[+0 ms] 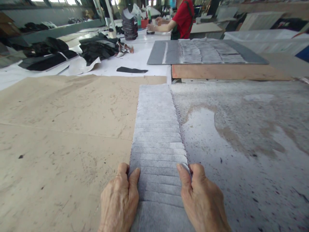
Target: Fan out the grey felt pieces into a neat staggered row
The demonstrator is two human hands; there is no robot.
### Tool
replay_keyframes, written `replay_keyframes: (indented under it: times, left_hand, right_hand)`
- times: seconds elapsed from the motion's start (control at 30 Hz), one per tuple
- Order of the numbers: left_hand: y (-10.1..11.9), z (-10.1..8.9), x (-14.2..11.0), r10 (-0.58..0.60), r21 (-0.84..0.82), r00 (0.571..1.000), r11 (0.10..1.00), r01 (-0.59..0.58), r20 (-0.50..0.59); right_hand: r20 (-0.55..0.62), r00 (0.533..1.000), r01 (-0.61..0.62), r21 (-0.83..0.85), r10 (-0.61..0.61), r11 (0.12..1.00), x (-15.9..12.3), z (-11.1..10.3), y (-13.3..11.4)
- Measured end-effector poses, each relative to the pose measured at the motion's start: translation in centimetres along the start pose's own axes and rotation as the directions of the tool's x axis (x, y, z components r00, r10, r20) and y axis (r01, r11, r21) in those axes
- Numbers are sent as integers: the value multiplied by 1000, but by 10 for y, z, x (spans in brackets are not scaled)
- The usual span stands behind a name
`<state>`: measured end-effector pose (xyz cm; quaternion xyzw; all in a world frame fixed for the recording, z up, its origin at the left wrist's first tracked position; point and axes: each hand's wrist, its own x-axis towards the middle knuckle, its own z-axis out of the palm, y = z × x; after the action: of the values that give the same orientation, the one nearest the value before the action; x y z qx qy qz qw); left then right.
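A long row of overlapping grey fabric strips (pixel 156 135) runs away from me across the middle of the table, each strip's edge showing as a line. My left hand (pixel 122 196) pinches its left edge, thumb on top and fingers at the side. On the opposite edge, my right hand (pixel 201 196) grips the same strips between thumb and curled forefinger. The near end of the row passes between my wrists and leaves the bottom of the view.
Brown paper (pixel 60 145) covers the table's left side; a stained pale surface (pixel 241 145) lies right. Beyond, a grey board (pixel 166 53) bears more layered strips. Dark material piles (pixel 98 48) lie back left. A person in a red shirt (pixel 184 19) works at the far table.
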<state>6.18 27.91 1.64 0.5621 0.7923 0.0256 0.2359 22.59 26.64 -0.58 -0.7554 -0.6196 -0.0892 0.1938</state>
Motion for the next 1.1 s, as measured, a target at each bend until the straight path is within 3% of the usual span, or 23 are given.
replay_keyframes:
  times: [0.53,0.83,0.97,1.1]
  left_hand:
    - [8,-5,2,-14,85,997,996,7,73]
    - [9,0,-1,1,205,1000,979,0,-3]
    - [10,0,-3,19,285,997,958,3,-72]
    - [8,6,-10,73,360,981,933,-3,-181]
  right_hand:
    - [15,999,41,-54,-40,998,3,0,-2]
    - [26,995,97,-319,-93,943,4,-7,-12]
    - [115,990,115,-352,-79,929,4,-12,-13]
    - [111,989,131,-370,-97,920,2,-13,-13]
